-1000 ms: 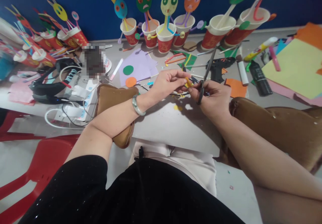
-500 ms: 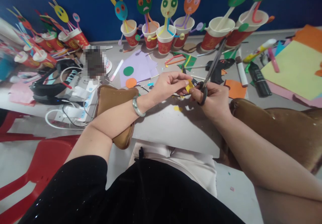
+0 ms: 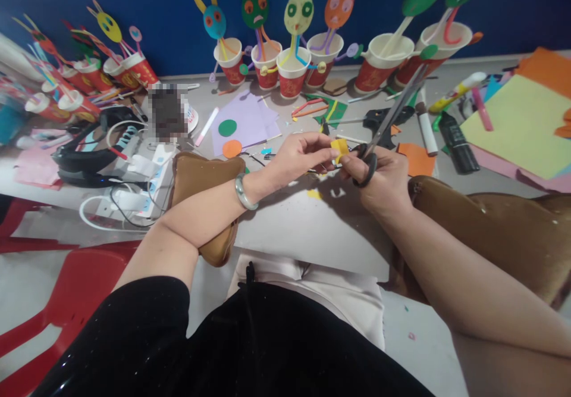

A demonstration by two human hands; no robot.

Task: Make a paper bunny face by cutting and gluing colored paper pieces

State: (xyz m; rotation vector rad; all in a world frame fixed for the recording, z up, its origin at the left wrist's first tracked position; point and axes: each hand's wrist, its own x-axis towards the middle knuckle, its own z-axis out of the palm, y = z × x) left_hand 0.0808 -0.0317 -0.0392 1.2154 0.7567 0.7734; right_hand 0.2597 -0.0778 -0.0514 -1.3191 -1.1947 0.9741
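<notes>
Above the middle of the table, my left hand (image 3: 306, 154) pinches a small piece of yellow paper (image 3: 339, 149) between thumb and fingers. My right hand (image 3: 382, 174) is closed on a pair of scissors (image 3: 392, 117), whose black handle loops lie by my thumb and whose blades point up and away from me. The right thumb and fingertip also touch the yellow paper's lower edge. Beneath the hands lie a yellow scrap (image 3: 314, 194) and bits of cut paper.
Red paper cups (image 3: 292, 78) holding paper figures line the blue wall. Purple sheets (image 3: 250, 117) lie left of centre, near a power strip (image 3: 154, 186). To the right are a black marker (image 3: 458, 141), a glue gun (image 3: 387, 122) and coloured paper (image 3: 513, 123). Brown cushions (image 3: 491, 224) flank my arms.
The yellow paper has turned and shows more of its face between my hands. The scissors have tilted, their blades leaning further right.
</notes>
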